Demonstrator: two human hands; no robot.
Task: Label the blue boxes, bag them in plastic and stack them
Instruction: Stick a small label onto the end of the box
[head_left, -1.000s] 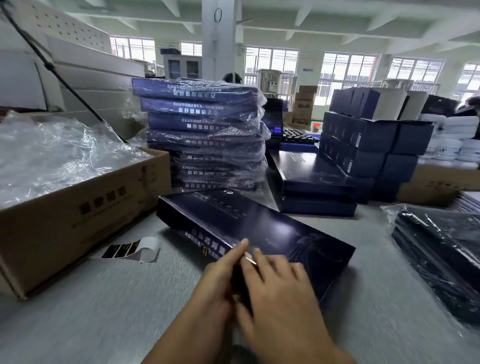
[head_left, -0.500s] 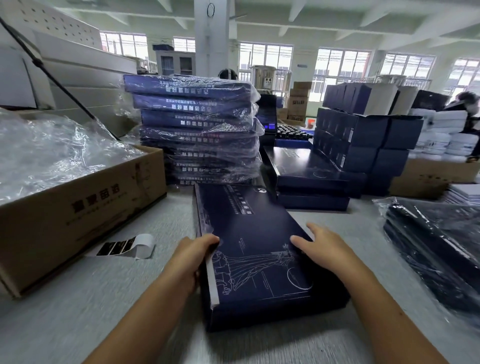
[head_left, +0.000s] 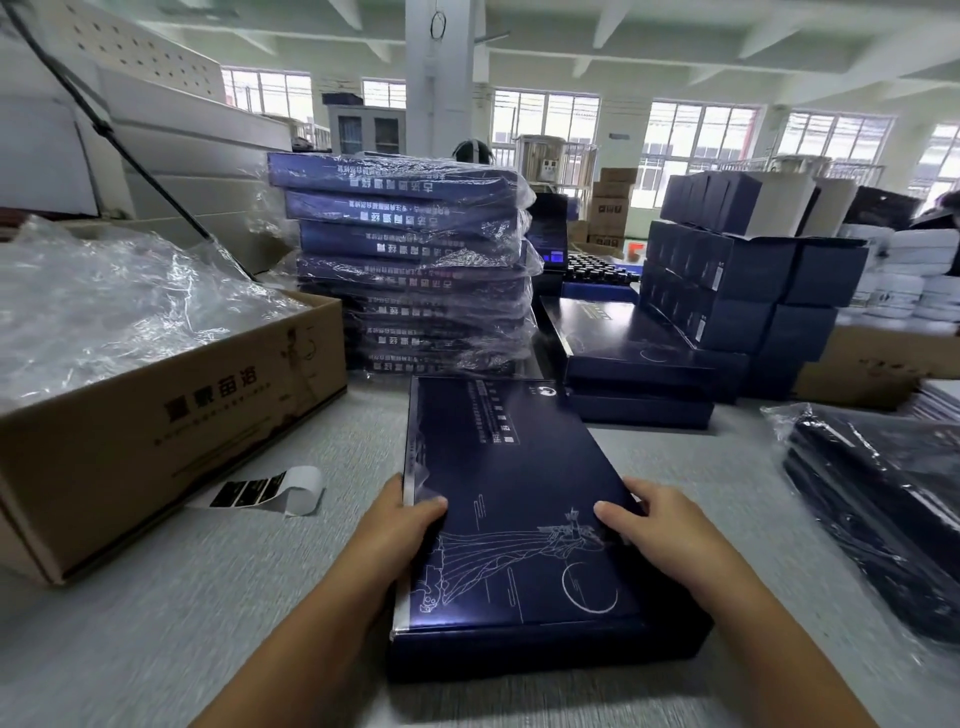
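A flat dark blue box (head_left: 509, 499) with white line art lies lengthwise on the grey table in front of me. My left hand (head_left: 402, 525) grips its left edge, thumb on the lid. My right hand (head_left: 654, 525) holds the right edge, thumb on top. A strip of black labels on white backing (head_left: 265, 491) curls on the table to the left. A tall stack of bagged blue boxes (head_left: 410, 265) stands behind. Unbagged blue boxes (head_left: 634, 353) lie stacked at the back right.
An open cardboard carton (head_left: 171, 415) full of clear plastic bags (head_left: 119, 306) stands at the left. Dark items wrapped in plastic (head_left: 883, 509) lie at the right. Small blue cartons (head_left: 737, 270) are piled behind the unbagged boxes.
The box has turned from a slant to lie lengthwise away from me. My hands have parted from its near side to grip its left and right edges.
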